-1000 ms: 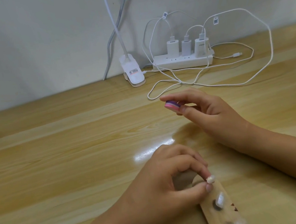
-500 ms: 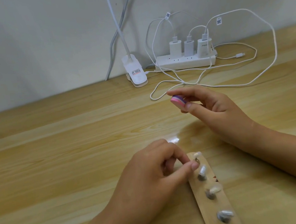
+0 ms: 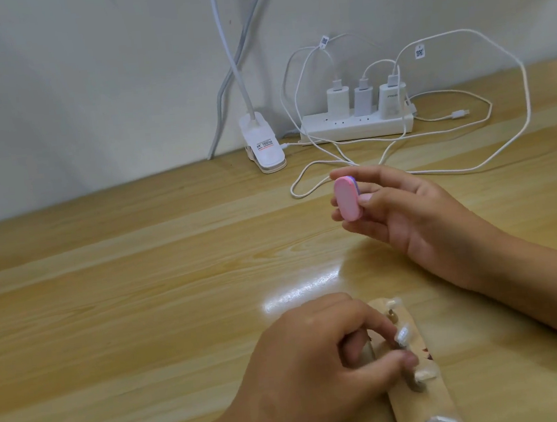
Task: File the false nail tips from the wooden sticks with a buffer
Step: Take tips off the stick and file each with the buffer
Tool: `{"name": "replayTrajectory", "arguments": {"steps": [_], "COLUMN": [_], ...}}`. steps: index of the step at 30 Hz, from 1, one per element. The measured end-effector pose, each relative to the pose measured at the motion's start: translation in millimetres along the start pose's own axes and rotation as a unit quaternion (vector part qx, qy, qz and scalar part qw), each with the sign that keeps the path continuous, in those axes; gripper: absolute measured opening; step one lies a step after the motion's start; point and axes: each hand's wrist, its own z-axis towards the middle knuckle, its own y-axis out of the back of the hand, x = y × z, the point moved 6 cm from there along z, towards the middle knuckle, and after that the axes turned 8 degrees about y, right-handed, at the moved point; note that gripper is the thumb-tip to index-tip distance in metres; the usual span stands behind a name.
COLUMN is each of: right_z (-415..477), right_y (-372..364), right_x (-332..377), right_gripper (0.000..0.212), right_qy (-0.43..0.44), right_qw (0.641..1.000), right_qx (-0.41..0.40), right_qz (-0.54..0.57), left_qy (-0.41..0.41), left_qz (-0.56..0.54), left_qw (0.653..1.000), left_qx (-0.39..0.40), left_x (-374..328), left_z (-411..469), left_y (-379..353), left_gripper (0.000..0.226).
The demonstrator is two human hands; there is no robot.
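At the near edge of the table (image 3: 135,292), the left hand (image 3: 318,356) curls its grip onto a wooden stick (image 3: 434,396) carrying four false nail tips (image 3: 425,374) (blur hides whether it pinches the stick or the second tip). Beyond, well apart from the stick, the right hand (image 3: 413,214) holds a pink buffer (image 3: 347,200) aloft, grip pinching its edges. Filing appears not yet begun; all four tips sit mounted. A power strip (image 3: 354,128) lies by the wall.
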Motion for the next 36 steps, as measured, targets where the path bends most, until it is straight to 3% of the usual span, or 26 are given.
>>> {"name": "replayTrajectory", "arguments": {"steps": [3, 6, 11, 15, 19, 24, 30, 33, 36], "right_z": [1.5, 1.5, 0.9, 0.0, -3.1, -14.5, -28.7, -33.3, -30.7], "right_y": [-2.4, -4.1, -4.4, -8.7, -9.8, -20.0, -40.1, -44.4, -41.5], "right_x": [-3.1, -1.8, -1.2, -1.9, -1.9, 7.2, 15.3, 20.8, 19.5], "right_gripper": [0.044, 0.047, 0.044, 0.026, 0.009, 0.044, 0.046, 0.036, 0.028], "right_qy": [-0.063, -0.082, -0.074, -0.062, -0.025, 0.065, 0.157, 0.238, 0.258], "right_qw": [0.992, 0.982, 0.983, 0.988, 0.996, 0.994, 0.966, 0.923, 0.886], "right_qx": [0.028, 0.052, 0.059, 0.059, 0.042, 0.067, 0.107, 0.12, 0.126], "right_qz": [0.108, 0.162, 0.159, 0.129, 0.074, -0.062, -0.175, -0.276, -0.363], "left_qy": [0.049, 0.132, 0.122, 0.154, 0.157, 0.157, 0.145, 0.139, 0.124], "left_qz": [-0.069, -0.225, -0.416, -0.441, -0.427, -0.399, -0.395, -0.397, -0.377], "left_qw": [0.996, 0.964, 0.895, 0.878, 0.886, 0.901, 0.904, 0.904, 0.916], "left_qx": [0.029, 0.041, -0.108, -0.105, -0.087, -0.063, -0.079, -0.071, -0.06], "left_x": [5.6, 14.3, 23.1, 34.2, 35.7, 34.8, 35.4, 33.6, 32.1], "left_z": [0.9, 2.6, 7.5, 12.5, 14.1, 13.8, 16.6, 17.4, 17.6], "left_y": [-2.0, 1.2, 26.0, 26.1, 22.2, 22.0, 20.5, 19.3, 18.4], "left_gripper": [0.014, 0.014, 0.015, 0.008, 0.013, 0.016, 0.02, 0.016, 0.012]}}
